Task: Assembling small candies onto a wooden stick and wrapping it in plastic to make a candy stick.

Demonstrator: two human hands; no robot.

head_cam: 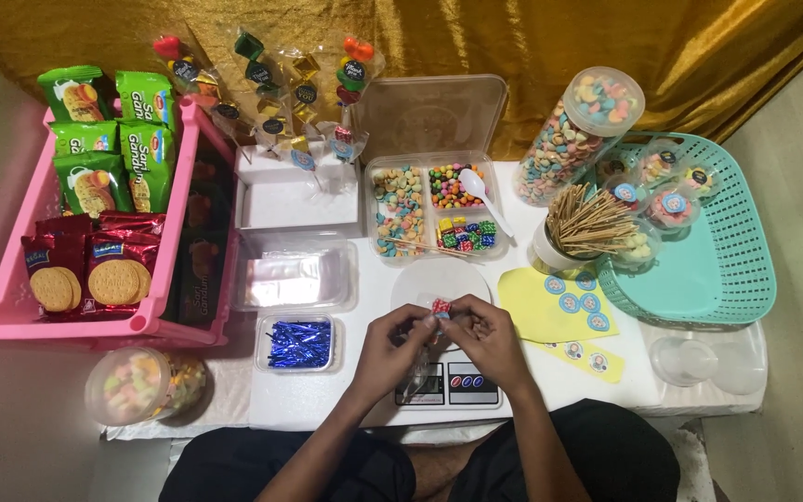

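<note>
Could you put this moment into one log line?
left hand + right hand: hold clear candy bag | over kitchen scale | blue twist ties left

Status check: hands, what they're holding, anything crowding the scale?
Left hand and right hand together above the kitchen scale, both pinching a small clear bag with red-wrapped candy at its top. Tub of blue twist ties left of the scale, apart.
</note>
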